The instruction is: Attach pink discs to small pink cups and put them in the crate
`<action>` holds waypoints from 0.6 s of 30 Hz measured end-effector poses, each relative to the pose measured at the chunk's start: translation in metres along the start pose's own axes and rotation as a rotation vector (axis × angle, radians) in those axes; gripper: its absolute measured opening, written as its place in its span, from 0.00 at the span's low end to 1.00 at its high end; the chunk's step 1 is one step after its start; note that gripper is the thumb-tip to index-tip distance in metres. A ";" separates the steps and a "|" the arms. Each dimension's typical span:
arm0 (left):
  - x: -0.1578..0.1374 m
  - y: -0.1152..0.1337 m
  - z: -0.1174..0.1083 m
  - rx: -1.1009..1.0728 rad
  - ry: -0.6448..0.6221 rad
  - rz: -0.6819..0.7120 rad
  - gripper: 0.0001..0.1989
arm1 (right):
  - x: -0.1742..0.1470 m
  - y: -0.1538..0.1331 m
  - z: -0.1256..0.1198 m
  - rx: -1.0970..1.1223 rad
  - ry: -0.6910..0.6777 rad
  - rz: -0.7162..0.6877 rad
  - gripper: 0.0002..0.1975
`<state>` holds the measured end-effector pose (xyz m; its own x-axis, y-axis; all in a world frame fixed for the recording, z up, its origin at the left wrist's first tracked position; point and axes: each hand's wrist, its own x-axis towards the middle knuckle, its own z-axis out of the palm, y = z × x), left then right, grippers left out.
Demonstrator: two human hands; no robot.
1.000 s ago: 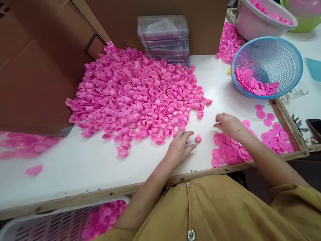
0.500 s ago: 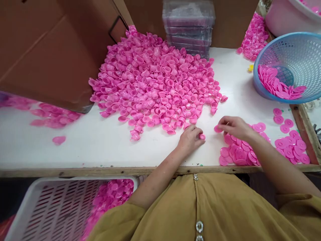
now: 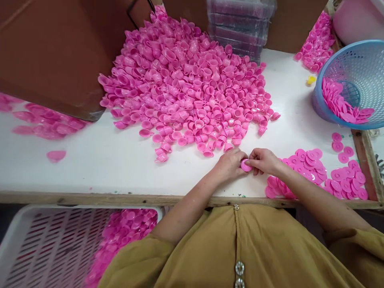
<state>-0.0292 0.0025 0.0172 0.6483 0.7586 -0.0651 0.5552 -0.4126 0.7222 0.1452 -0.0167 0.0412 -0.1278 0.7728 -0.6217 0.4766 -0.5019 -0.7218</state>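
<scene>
My left hand [image 3: 229, 165] and my right hand [image 3: 263, 160] meet near the table's front edge. Between their fingertips is a small pink saucer [image 3: 246, 165], pressed against a pink toy cup that my left fingers mostly hide. Just beyond my hands lies a big heap of pink toy cups [image 3: 192, 88]. To the right of my right hand lies a pile of flat pink saucers [image 3: 303, 168] on the white table [image 3: 90, 164].
A blue basket [image 3: 351, 68] with more saucers stands at the right. A brown cardboard box [image 3: 57, 52] stands at the left, and clear plastic cases [image 3: 240, 24] are stacked at the back. Below the table's edge, a white crate [image 3: 60, 248] holds pink pieces.
My left hand picked up the single cup and my right hand took a saucer from the pile. Both hands came together, and the view shifted left and down.
</scene>
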 end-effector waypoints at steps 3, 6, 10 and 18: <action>0.000 -0.003 -0.007 0.014 -0.068 0.025 0.14 | 0.000 0.002 0.003 0.000 0.014 -0.011 0.09; 0.001 -0.005 -0.009 0.018 -0.094 0.059 0.15 | 0.001 0.004 0.004 0.004 0.019 -0.015 0.09; 0.002 -0.007 -0.004 0.023 -0.033 0.071 0.09 | 0.003 0.005 0.002 0.028 0.022 -0.014 0.11; 0.000 -0.008 0.004 0.013 0.040 0.075 0.11 | 0.003 0.010 0.000 0.034 -0.034 -0.034 0.12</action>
<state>-0.0313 0.0038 0.0081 0.6671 0.7448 0.0170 0.5126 -0.4755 0.7149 0.1498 -0.0191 0.0322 -0.1732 0.7763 -0.6061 0.4417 -0.4888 -0.7523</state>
